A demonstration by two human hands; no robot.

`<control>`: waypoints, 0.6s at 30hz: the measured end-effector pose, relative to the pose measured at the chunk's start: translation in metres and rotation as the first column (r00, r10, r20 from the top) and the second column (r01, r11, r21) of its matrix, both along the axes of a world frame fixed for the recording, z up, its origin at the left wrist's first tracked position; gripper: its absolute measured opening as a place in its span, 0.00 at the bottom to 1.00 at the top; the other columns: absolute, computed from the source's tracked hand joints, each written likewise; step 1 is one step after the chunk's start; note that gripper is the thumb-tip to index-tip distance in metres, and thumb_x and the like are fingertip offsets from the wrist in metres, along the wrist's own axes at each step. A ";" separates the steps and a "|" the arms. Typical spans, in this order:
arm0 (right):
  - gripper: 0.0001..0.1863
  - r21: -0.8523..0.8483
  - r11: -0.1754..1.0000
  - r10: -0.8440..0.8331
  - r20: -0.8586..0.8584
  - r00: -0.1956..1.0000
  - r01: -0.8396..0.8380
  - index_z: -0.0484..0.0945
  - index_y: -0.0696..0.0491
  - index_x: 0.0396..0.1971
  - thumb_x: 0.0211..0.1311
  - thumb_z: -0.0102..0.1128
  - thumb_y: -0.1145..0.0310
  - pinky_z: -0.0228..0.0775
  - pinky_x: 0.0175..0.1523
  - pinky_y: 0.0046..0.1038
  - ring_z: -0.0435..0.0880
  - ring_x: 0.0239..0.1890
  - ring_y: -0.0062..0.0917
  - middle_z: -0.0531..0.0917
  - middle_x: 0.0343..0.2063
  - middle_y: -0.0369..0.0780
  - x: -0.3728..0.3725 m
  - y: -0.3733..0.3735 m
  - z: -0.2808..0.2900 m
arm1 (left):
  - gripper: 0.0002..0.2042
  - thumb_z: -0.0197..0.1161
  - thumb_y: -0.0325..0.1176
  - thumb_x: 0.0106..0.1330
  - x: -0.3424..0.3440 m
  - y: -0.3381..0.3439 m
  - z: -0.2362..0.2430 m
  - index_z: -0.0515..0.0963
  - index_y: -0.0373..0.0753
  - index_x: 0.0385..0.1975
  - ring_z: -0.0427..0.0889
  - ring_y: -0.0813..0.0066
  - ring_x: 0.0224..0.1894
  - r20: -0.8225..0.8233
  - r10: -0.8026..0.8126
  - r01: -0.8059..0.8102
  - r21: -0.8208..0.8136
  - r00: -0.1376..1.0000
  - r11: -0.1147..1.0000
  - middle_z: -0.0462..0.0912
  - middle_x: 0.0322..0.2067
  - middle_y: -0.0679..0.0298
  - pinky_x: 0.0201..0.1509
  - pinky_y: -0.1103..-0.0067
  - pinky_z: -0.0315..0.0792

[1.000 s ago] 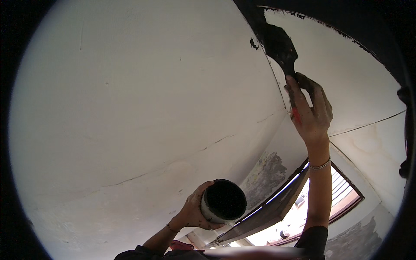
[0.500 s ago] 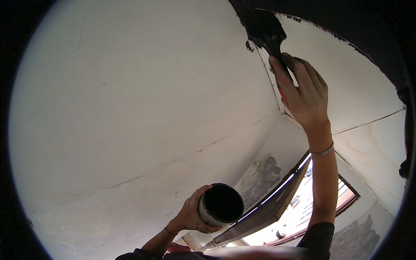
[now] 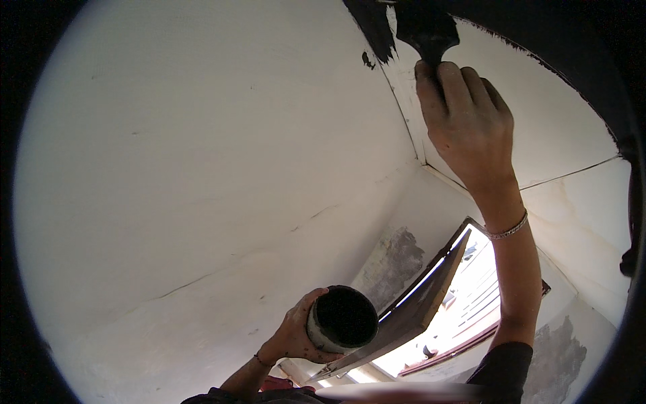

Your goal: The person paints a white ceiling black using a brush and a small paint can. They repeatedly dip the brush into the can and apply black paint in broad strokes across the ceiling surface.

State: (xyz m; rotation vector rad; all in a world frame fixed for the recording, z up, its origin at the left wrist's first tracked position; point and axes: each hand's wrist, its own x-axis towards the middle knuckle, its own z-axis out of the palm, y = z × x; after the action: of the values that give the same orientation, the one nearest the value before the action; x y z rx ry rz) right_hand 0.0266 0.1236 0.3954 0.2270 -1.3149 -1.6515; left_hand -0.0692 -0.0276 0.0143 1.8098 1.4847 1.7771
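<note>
A wide paintbrush (image 3: 428, 30), coated black, is gripped by its handle in my right hand (image 3: 474, 124), stretched up high. Its bristles reach the black-painted area at the top of the view, beside a ragged black stroke (image 3: 374, 30). Low in the middle, my left hand (image 3: 296, 333) wraps round a round, light-walled paint pot (image 3: 321, 335). Its mouth faces me and the inside looks black. Specks of dark paint mark the left fingers.
A broad white wall (image 3: 202, 168) with a thin crack fills the left. Black paint (image 3: 565, 47) runs in a curved band at the upper right. Below right, a wooden shutter (image 3: 410, 316) stands open at a bright window (image 3: 464, 303). Grey worn patches (image 3: 393, 262) mark the wall.
The brush and my right hand have shifted up and slightly right, off the black stroke, whose ragged end now shows. The view has tilted slightly; my left hand keeps the pot in place.
</note>
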 end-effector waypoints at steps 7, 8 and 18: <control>0.10 -0.023 0.992 -0.125 -0.022 0.992 0.125 0.87 0.52 0.42 0.60 0.68 0.71 0.80 0.29 0.16 0.82 0.29 0.16 0.80 0.32 0.34 0.023 -0.011 -0.014 | 0.64 0.88 0.51 0.31 -0.013 0.010 -0.010 0.53 0.42 0.72 0.73 0.49 0.66 0.035 -0.121 0.121 0.000 0.992 0.993 0.71 0.63 0.49 0.72 0.60 0.67; 0.10 -0.023 0.989 -0.146 -0.023 0.989 0.146 0.87 0.52 0.42 0.60 0.68 0.71 0.79 0.29 0.16 0.82 0.29 0.16 0.80 0.32 0.33 0.027 -0.014 -0.015 | 0.64 0.88 0.51 0.31 -0.015 0.010 -0.010 0.53 0.42 0.72 0.73 0.49 0.66 0.037 -0.136 0.136 -0.009 0.990 0.991 0.71 0.64 0.50 0.72 0.60 0.66; 0.12 -0.068 0.969 -0.242 -0.059 0.968 0.238 0.86 0.54 0.45 0.62 0.65 0.73 0.79 0.28 0.17 0.84 0.32 0.17 0.84 0.33 0.36 0.097 -0.033 -0.017 | 0.64 0.89 0.50 0.31 -0.033 0.013 0.001 0.54 0.41 0.71 0.74 0.51 0.66 0.015 -0.228 0.227 0.032 0.974 0.973 0.73 0.63 0.50 0.71 0.61 0.67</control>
State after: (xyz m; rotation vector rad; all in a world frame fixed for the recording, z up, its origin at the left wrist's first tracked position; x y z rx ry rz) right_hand 0.1241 0.0906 0.3788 -0.0257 -1.3812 -1.8012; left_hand -0.1022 -0.0148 0.0154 1.8860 1.1940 1.7075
